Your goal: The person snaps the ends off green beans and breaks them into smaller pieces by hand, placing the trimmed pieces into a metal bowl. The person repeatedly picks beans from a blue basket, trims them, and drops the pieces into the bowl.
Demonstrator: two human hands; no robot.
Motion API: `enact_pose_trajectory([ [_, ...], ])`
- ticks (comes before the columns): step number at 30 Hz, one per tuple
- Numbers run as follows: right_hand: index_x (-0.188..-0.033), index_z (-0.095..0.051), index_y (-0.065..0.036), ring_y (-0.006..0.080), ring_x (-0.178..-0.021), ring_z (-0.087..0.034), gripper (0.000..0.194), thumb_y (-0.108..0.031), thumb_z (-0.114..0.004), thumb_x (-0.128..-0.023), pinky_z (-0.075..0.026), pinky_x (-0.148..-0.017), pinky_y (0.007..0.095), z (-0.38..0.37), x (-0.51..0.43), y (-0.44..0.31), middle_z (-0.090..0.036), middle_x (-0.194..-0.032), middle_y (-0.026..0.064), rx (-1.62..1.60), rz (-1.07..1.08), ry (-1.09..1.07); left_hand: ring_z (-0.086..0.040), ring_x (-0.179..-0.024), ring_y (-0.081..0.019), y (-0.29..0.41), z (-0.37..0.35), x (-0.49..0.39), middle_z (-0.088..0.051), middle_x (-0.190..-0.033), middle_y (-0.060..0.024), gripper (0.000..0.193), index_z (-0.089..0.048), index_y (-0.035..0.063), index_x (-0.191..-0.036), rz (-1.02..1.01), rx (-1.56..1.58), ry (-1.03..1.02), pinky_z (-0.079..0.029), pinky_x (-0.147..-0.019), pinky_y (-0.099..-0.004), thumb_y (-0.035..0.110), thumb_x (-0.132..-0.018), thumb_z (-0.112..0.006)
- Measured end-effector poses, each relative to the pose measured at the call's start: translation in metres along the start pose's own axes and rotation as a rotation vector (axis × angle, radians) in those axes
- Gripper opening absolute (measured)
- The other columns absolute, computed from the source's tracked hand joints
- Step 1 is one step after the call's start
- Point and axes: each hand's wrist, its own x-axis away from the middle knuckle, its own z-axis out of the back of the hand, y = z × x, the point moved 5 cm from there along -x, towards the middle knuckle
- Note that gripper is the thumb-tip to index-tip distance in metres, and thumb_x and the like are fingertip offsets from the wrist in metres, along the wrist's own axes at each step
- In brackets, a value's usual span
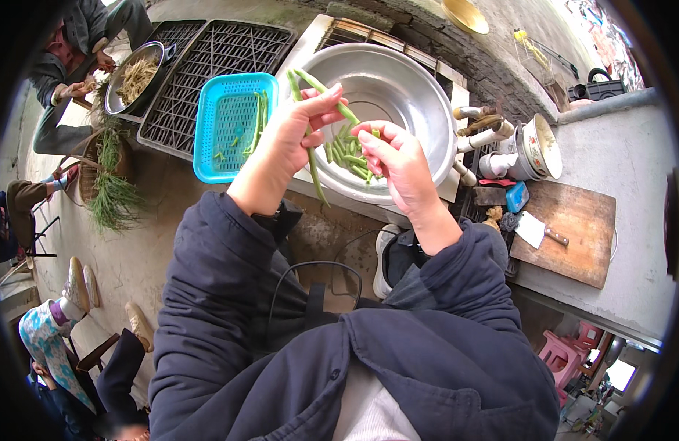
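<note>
Two long green beans are held in my left hand, one slanting up toward the basin and one hanging down past the wrist. My right hand pinches a short bean piece close to the tip of the upper bean. Both hands are over the near side of a wide metal basin. Cut bean pieces lie in its bottom, partly hidden by my right hand. Left of it, a blue plastic basket holds several whole beans and small scraps.
Black plastic crates carry a pan of dried stalks, where another person's hands work. On the right ledge, a cleaver rests on a wooden board near stacked bowls. Green stalks hang from a wicker basket.
</note>
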Motion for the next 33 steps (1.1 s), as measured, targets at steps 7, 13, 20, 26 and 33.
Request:
enact_pose_trajectory([
  [7,-0.100,-0.063,0.001,0.0025,-0.062,-0.046,0.013,-0.008,-0.061,-0.090,-0.036,-0.055,0.0176,-0.004,0.001,-0.009,-0.058,-0.077,-0.0018,0.046,0.132,0.096,-0.064,-0.076,-0.0049,0.001,-0.006,0.008,-0.068,-0.098,-0.0090,0.020,-0.061,0.0007,-0.107,0.114,0.043,-0.156,-0.022,-0.036,-0.0129,0.012,-0.091,-0.063],
  [13,-0.092,-0.065,-0.001,0.0035,-0.067,-0.051,0.010,-0.010,-0.064,-0.087,-0.041,-0.060,0.0209,0.006,-0.017,-0.006,-0.061,-0.075,-0.0006,0.528,0.290,0.268,-0.041,-0.046,0.0030,0.031,0.007,0.038,-0.065,-0.111,-0.0133,0.035,-0.054,-0.0057,-0.124,0.186,-0.094,-0.421,-0.023,-0.036,-0.0118,0.006,-0.091,-0.054],
  [20,-0.087,-0.067,-0.002,0.0295,-0.076,-0.065,0.011,-0.009,-0.059,-0.081,-0.050,-0.067,0.0373,-0.064,-0.060,0.024,-0.064,-0.080,0.0161,0.995,0.653,-0.052,-0.065,-0.085,-0.0092,0.094,0.070,0.060,-0.062,-0.115,-0.0127,0.047,-0.050,-0.0017,-0.130,-0.114,-0.102,-0.226,-0.027,-0.037,-0.0116,0.004,-0.086,-0.062],
  [26,-0.090,-0.070,-0.008,0.0364,-0.083,-0.066,0.017,-0.016,-0.056,-0.082,-0.051,-0.075,0.0461,-0.141,-0.101,0.101,-0.065,-0.077,0.0208,1.247,0.432,-0.174,-0.064,-0.079,-0.0062,0.093,0.079,0.060,-0.064,-0.094,-0.0059,0.037,-0.057,0.0039,-0.121,-0.278,-0.225,-0.093,-0.026,-0.038,-0.0120,0.014,-0.087,-0.068],
  [33,-0.108,-0.068,-0.005,0.0167,-0.073,-0.062,0.029,-0.003,-0.057,-0.081,-0.050,-0.069,0.0307,-0.110,-0.087,0.059,-0.069,-0.097,0.0084,0.909,0.206,-0.200,-0.064,-0.086,-0.0083,0.087,0.079,0.050,-0.066,-0.096,-0.0070,0.026,-0.059,0.0058,-0.101,-0.308,-0.131,0.019,-0.027,-0.039,-0.0147,0.023,-0.086,-0.072],
])
